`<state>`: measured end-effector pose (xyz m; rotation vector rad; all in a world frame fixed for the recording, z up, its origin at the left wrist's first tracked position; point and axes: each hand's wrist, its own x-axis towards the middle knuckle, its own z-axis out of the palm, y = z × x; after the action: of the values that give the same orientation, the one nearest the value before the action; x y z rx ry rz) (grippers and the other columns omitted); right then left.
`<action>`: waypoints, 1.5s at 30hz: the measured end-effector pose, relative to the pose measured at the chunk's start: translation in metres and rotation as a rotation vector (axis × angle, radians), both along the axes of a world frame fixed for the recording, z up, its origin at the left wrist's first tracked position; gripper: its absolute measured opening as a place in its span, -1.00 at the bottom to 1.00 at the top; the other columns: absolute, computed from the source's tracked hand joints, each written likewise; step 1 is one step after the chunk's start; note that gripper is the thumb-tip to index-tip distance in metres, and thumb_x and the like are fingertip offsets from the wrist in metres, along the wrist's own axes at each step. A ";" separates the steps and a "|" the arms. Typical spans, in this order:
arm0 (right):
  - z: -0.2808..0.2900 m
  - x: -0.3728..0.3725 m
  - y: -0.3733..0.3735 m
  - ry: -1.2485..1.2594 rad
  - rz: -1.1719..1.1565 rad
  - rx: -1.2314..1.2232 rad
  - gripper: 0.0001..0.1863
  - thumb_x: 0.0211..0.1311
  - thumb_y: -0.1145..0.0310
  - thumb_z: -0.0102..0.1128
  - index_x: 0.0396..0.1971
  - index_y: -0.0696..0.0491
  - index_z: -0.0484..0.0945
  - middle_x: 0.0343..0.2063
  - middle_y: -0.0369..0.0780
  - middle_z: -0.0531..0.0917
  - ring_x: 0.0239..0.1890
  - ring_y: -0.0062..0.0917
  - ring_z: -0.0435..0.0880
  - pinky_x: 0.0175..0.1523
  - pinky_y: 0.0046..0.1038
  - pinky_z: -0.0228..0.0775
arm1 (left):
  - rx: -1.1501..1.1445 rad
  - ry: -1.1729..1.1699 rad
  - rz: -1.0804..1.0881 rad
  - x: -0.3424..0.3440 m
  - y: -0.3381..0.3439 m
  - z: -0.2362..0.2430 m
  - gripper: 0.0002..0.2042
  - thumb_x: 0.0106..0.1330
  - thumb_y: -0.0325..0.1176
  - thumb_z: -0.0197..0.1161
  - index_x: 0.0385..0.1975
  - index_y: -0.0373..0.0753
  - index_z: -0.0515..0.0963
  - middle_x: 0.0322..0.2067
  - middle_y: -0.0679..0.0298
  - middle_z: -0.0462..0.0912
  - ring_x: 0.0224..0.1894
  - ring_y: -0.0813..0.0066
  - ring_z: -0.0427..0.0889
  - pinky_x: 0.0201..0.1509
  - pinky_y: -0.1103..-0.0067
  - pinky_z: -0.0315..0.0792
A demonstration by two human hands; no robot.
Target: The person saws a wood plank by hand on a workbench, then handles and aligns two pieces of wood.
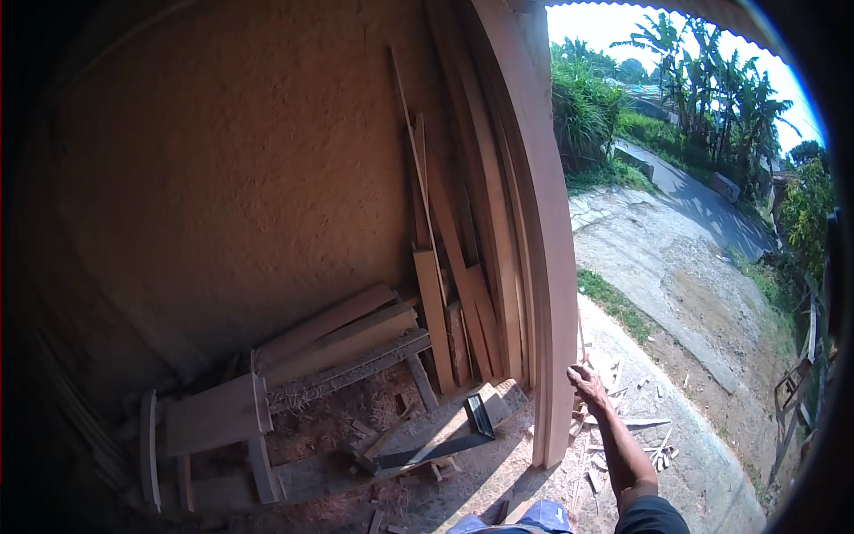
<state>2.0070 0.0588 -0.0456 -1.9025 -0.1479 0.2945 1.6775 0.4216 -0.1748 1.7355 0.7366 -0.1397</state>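
My right hand [587, 383] is out to the right, beside the edge of a tall reddish wooden board [559, 267] standing upright. Its fingers are curled closed, and a thin light strip [581, 334] rises from them; what kind of strip it is I cannot make out. The fingertips are close to the board's edge; whether they touch it I cannot tell. My left hand is out of view. Several more long planks [498, 222] lean on the wall behind the tall board.
A wooden frame with panels [213, 411] lies at the lower left, by stacked beams [338, 343]. A dark metal-edged square [436, 451] rests near the planks' feet. Offcuts [658, 449] and shavings litter the ground. Outside, a concrete slope [658, 240] leads to a road.
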 end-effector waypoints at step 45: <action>0.226 0.266 0.028 -0.354 0.535 0.560 -0.10 0.16 0.02 0.45 0.38 0.13 0.23 0.15 -0.01 0.56 0.19 -0.24 0.55 0.27 -0.26 0.40 | 0.302 -0.168 0.457 0.141 -0.253 0.141 -0.53 0.44 -0.10 0.24 0.17 -0.34 0.48 -0.12 0.17 0.69 -0.19 0.42 0.67 -0.09 0.48 0.57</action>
<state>2.2729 0.0868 0.1806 -1.3132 -0.8912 0.2363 1.8187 0.1684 -0.0333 1.7852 1.0469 0.4445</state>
